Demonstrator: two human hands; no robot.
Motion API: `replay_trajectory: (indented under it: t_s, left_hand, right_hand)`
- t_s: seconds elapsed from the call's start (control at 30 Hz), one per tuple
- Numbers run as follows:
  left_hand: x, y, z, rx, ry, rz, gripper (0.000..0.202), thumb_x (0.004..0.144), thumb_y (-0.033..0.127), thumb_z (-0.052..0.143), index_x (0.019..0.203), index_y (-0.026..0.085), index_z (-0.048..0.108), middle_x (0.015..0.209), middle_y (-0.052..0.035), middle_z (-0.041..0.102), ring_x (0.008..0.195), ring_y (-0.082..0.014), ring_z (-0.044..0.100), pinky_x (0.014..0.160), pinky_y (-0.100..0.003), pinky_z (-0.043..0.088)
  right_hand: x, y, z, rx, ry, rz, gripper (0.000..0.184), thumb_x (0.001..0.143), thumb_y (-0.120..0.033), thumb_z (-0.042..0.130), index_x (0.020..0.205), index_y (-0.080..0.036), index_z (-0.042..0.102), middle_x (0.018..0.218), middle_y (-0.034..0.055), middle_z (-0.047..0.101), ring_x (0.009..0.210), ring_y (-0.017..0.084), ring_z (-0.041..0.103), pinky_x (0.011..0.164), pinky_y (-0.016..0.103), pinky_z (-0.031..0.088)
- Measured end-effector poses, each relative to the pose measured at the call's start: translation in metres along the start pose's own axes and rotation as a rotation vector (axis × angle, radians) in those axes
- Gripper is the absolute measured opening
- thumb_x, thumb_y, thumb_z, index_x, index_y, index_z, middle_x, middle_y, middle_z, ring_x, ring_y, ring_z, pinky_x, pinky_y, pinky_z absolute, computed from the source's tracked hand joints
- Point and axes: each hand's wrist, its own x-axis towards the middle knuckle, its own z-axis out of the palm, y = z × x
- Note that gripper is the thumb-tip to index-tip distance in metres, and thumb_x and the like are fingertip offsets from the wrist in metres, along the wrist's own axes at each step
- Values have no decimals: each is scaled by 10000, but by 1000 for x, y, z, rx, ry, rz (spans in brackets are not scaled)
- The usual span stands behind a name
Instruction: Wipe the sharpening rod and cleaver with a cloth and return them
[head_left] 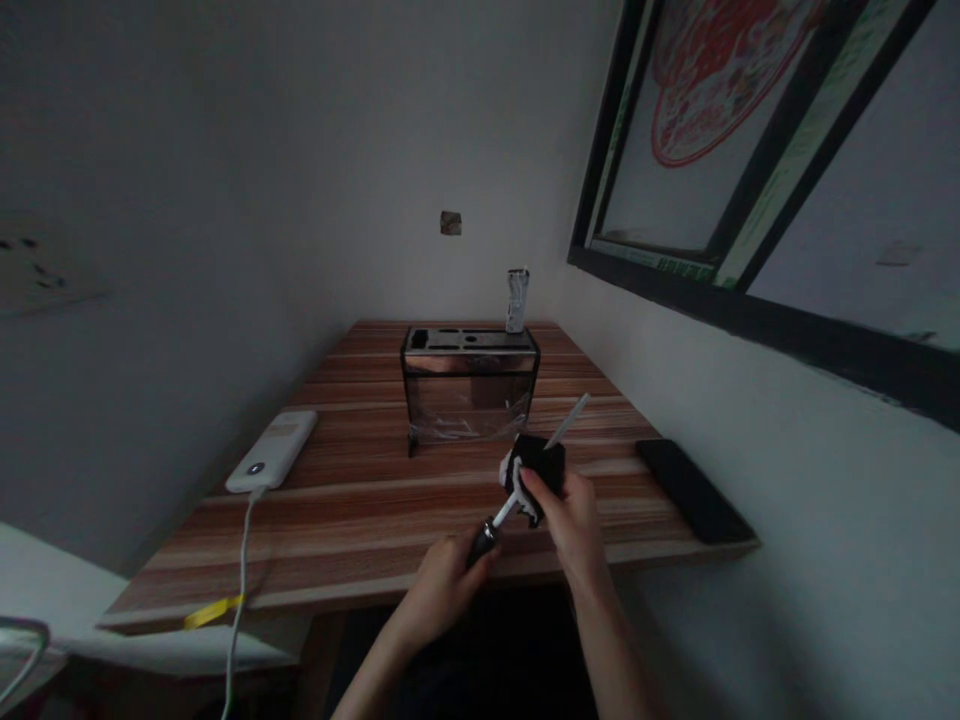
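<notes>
The left hand [450,580] is closed around the dark handle of a tool [484,541], fingers wrapped so that the grip's lower end is covered; a pale shaft runs up from it to a black piece [546,458] held in the right hand [571,515]. Where the shaft meets that piece, a crumpled white edge hides the tip, so whether it goes in or only touches cannot be told. The right hand pinches the black piece above the table's near edge, thumb across its face, the other fingers mostly out of sight behind; a translucent strip [571,415] juts from its upper side, its lower end concealed. Beyond, on the table [352,510], stands a dark-framed holder [471,362] with slots in its top and a glossy, see-through front whose contents are unclear. A small silvery piece [517,300] stands upright on its right end, its markings unreadable. Toward the left edge lies a white device [274,450], its cable [244,560] dropping past a yellow strip [212,611] and out at the bottom. On the right rests a black slab [694,490], its face too dark to read. Above it, a framed panel [780,305] is cut off by the picture's border.
</notes>
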Motion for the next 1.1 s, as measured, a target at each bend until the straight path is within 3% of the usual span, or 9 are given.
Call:
replay_trajectory:
  t_s: [0.17, 0.3, 0.57, 0.8, 1.1]
  left_hand:
    - [0, -3, -1, -94, 10, -18, 279, 855, 329, 440, 955, 142, 621, 627, -15, 622, 684, -192, 604, 623, -235, 436]
    - [-1, -5, -1, -117, 12, -24, 270, 839, 292, 447, 981, 140, 619, 642, -21, 636, 688, -197, 613, 621, -238, 447]
    - [-1, -3, -2, -95, -7, -16, 257, 817, 245, 452, 979, 145, 624, 714, -37, 671, 770, -215, 624, 652, -243, 455]
    - [1, -2, 0, -50, 5, 14, 246, 846, 266, 446, 953, 153, 636, 890, -68, 701, 822, -211, 629, 747, -255, 451]
    - [0, 0, 0, -1, 17, 28, 261, 882, 331, 437, 954, 158, 618, 822, -44, 678, 753, -184, 611, 707, -231, 430]
  right_hand:
    - [-30, 5, 21, -23, -61, 27, 333, 642, -368, 730, 888, -149, 681, 797, 79, 724, 737, 233, 670, 648, 305, 530]
    - [-35, 5, 26, 5, -80, 69, 320, 640, -356, 735, 883, -156, 678, 805, 85, 729, 745, 244, 680, 642, 317, 543]
    - [-36, 7, 22, 69, -48, 80, 337, 622, -353, 756, 891, -166, 676, 814, 74, 735, 740, 238, 688, 657, 329, 560]
    - [-28, 8, 15, 70, -46, 107, 324, 625, -375, 750, 846, -148, 681, 787, 75, 731, 708, 230, 681, 625, 313, 547]
    - [-3, 3, -4, 30, 18, 52, 325, 614, -403, 759, 801, -143, 710, 712, 63, 716, 588, 193, 643, 503, 272, 511]
